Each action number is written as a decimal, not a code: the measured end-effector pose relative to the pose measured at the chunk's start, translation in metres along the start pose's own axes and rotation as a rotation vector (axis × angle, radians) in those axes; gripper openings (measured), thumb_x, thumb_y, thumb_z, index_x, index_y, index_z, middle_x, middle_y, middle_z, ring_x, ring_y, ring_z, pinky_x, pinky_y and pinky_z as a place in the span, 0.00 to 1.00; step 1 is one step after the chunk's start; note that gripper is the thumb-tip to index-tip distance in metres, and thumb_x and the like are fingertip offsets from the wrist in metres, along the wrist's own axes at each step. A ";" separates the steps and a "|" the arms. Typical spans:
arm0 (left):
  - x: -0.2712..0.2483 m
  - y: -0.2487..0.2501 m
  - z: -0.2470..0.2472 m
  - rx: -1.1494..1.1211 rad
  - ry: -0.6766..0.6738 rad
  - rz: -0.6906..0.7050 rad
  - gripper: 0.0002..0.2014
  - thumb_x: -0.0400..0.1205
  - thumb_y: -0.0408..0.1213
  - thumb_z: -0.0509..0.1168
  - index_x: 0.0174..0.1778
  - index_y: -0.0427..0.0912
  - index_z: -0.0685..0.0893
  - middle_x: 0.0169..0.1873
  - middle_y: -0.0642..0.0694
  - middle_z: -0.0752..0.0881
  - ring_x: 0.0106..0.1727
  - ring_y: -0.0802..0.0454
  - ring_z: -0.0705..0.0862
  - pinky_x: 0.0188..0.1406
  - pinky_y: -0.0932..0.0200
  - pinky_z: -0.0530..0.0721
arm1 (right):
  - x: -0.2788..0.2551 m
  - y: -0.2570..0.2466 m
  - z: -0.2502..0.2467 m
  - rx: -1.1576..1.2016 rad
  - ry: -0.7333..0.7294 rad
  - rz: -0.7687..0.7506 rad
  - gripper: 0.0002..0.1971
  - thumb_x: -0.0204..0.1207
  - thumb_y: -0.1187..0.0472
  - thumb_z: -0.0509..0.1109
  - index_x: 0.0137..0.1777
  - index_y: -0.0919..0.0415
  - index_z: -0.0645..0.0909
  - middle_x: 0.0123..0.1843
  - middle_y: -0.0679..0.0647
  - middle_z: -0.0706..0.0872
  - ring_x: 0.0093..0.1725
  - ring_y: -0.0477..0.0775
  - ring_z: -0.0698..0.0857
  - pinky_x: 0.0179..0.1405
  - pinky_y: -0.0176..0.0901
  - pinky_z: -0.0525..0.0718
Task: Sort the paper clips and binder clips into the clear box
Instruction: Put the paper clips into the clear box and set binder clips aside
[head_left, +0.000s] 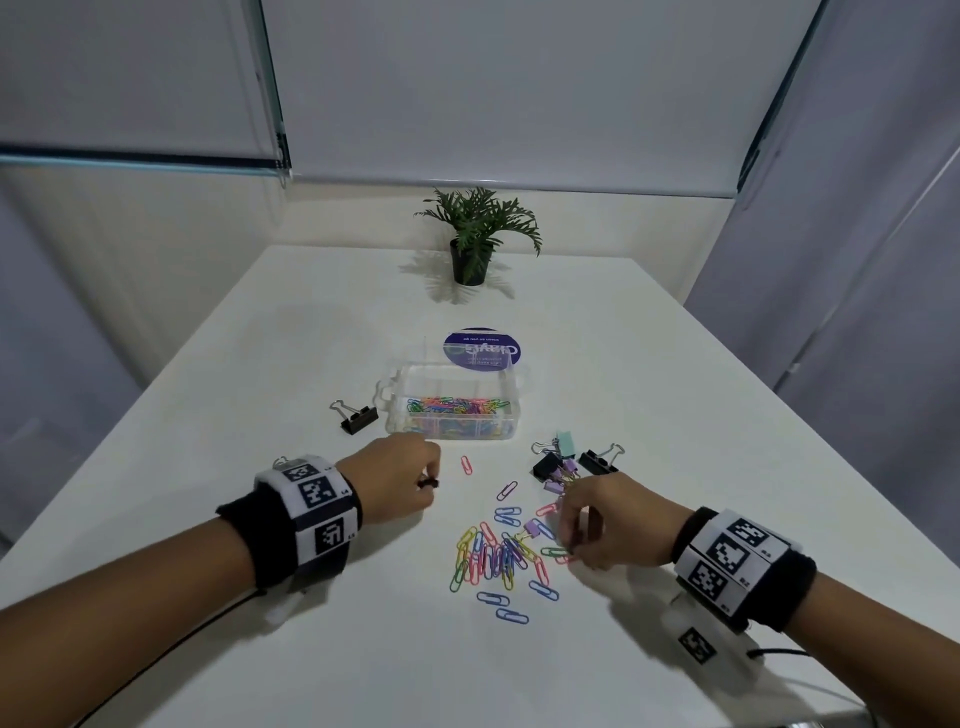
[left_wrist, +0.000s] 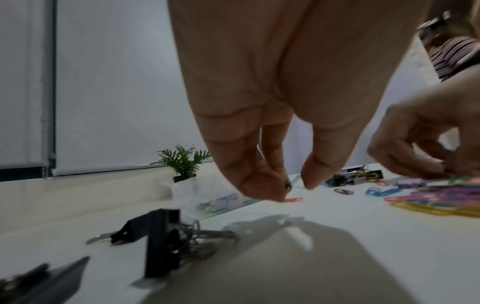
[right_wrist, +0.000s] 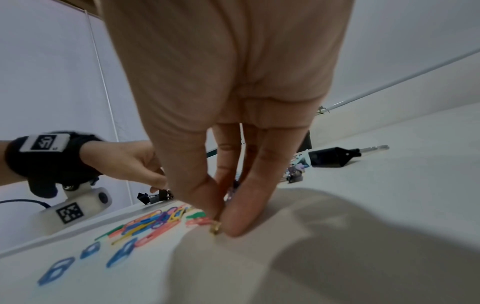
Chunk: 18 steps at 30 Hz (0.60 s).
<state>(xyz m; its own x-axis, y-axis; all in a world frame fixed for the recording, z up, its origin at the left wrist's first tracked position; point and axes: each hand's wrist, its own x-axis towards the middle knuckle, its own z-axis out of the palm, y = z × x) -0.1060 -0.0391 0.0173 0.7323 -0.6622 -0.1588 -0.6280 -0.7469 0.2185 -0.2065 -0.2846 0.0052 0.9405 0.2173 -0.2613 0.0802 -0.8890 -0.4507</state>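
Paper clips (head_left: 496, 558) lying loose on white table (head_left: 675, 415), near clear box (head_left: 452, 410). Right hand (head_left: 602, 525) pinching yellow clip (right_wrist: 215, 228) at pile edge. Left hand (head_left: 397, 483) curling around small dark object (head_left: 429, 484). Binder clips (head_left: 563, 467) sitting right of box.

Round purple label (head_left: 480, 349) behind the clear box (head_left: 457, 397): print upside down and blurred, not legible; wristbands (head_left: 311, 512) carry black-and-white square marker codes, adjacent characters too small to read

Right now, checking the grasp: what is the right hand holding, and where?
A yellow wire paper clip, pinched between the right hand's thumb and fingers; which part they grip is hidden.
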 end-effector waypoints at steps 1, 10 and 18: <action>0.002 -0.004 0.001 0.018 -0.022 -0.035 0.11 0.80 0.38 0.61 0.56 0.40 0.80 0.51 0.46 0.80 0.48 0.50 0.77 0.47 0.61 0.74 | 0.000 0.000 0.000 0.009 0.000 0.004 0.12 0.64 0.70 0.73 0.35 0.50 0.80 0.37 0.49 0.88 0.34 0.54 0.89 0.32 0.33 0.84; 0.010 0.032 0.005 -0.062 -0.045 0.103 0.16 0.81 0.41 0.63 0.65 0.45 0.76 0.59 0.45 0.77 0.54 0.51 0.76 0.56 0.60 0.73 | 0.001 -0.006 -0.004 0.082 0.024 0.056 0.13 0.62 0.72 0.74 0.32 0.51 0.79 0.19 0.39 0.83 0.23 0.45 0.85 0.34 0.41 0.87; 0.021 0.080 0.021 -0.087 -0.123 0.193 0.13 0.79 0.40 0.65 0.57 0.40 0.80 0.56 0.39 0.81 0.57 0.43 0.79 0.46 0.58 0.71 | 0.004 -0.004 -0.032 -0.005 0.123 0.126 0.14 0.61 0.75 0.72 0.33 0.52 0.80 0.22 0.39 0.81 0.22 0.42 0.82 0.24 0.29 0.79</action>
<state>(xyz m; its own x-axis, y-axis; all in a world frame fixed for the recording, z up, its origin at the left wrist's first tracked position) -0.1463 -0.1144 0.0112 0.5602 -0.7982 -0.2214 -0.7241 -0.6017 0.3371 -0.1920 -0.2930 0.0336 0.9766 0.0533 -0.2085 -0.0394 -0.9082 -0.4167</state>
